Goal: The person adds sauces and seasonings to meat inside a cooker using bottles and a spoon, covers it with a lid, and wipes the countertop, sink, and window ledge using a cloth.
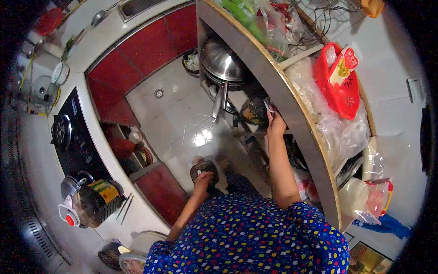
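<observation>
My right hand [276, 124] reaches along the front of the open shelf unit, its fingers closed on a small flat dark-and-light object [269, 105] whose kind I cannot make out. Just left of that hand, a dark round container [254, 111] with a yellowish label sits inside the shelf. My left hand [204, 179] hangs low over the floor, in line with a dark slipper [208, 167] on a foot. Its fingers are curled, and a small pale bit shows at them, too small to name.
Steel pans [223, 59] with long handles are stacked in the shelf. On its top lie plastic bags [337, 132] and a red basket [340, 89]. To the left, the counter carries a gas hob [77, 132], a large oil jug [96, 203] and chopsticks [124, 208].
</observation>
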Motion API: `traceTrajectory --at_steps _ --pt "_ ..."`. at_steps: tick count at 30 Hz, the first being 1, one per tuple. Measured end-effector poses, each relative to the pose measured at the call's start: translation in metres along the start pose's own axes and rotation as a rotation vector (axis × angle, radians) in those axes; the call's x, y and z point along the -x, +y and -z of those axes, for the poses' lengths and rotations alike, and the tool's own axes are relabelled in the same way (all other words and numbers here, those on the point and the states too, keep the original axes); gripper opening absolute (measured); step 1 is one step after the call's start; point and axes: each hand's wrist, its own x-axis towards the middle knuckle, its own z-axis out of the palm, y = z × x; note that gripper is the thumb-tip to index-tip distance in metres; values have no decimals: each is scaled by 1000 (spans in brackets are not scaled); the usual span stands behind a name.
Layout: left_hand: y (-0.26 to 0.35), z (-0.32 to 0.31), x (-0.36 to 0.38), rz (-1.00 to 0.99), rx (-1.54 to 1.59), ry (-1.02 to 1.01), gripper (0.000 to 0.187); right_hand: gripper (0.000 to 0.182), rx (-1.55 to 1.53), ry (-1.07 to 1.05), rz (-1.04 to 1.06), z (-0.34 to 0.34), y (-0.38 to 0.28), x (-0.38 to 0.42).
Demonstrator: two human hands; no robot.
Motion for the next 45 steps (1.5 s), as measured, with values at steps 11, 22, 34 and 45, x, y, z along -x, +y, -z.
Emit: traceTrajectory --at_steps 11,22,34,45 --pt "-15 61 -20 -238 -211 -6 14 39 -374 -155 -766 -43 49 75" --pt "2 46 -25 -151 40 104 13 40 -178 -96 -726 -72 83 -24" --pt "37 8 -20 -114 -20 124 16 26 -315 16 -626 -50 144 -161" --pt "49 -6 -20 -86 -392 55 15 24 -396 4 -549 -73 156 -168"
